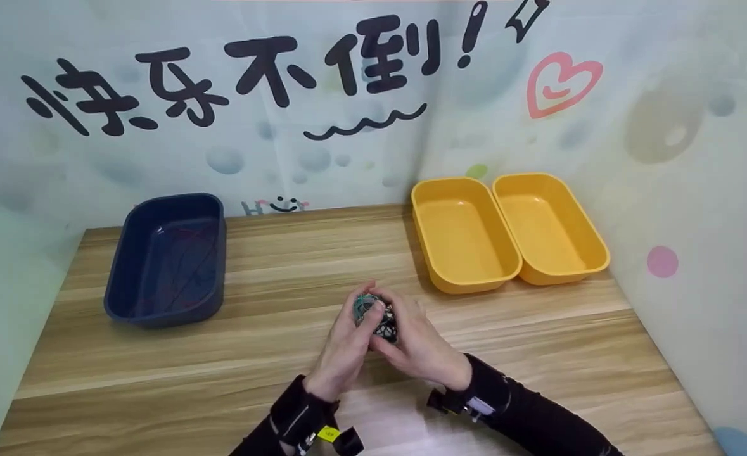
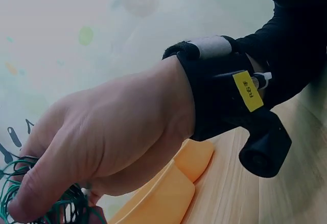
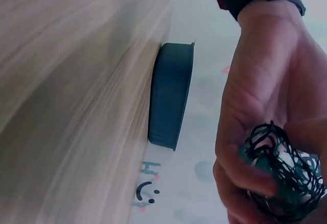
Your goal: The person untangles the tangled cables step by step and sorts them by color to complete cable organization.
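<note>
Over the middle of the table, my left hand (image 1: 341, 348) and right hand (image 1: 417, 339) are cupped together round a bundle of thin green and black cords (image 1: 386, 326). My left thumb lies across the top of it. Fingers of the right hand curl about its right side. In the left wrist view, loops of the tangled cords (image 2: 76, 211) stick out round a thumb. The right wrist view shows the same cords (image 3: 286, 183) gripped between curled fingers, partly covered by them. Whether anything lies inside the bundle is hidden.
A dark blue bin (image 1: 216, 266) stands at the left, with thin reddish and dark strands on its floor. Two yellow bins, the nearer one (image 1: 465, 237) and its neighbour (image 1: 547, 225), stand side by side at the back right. A printed cloth wall (image 1: 348, 177) borders the wooden table (image 1: 284, 266).
</note>
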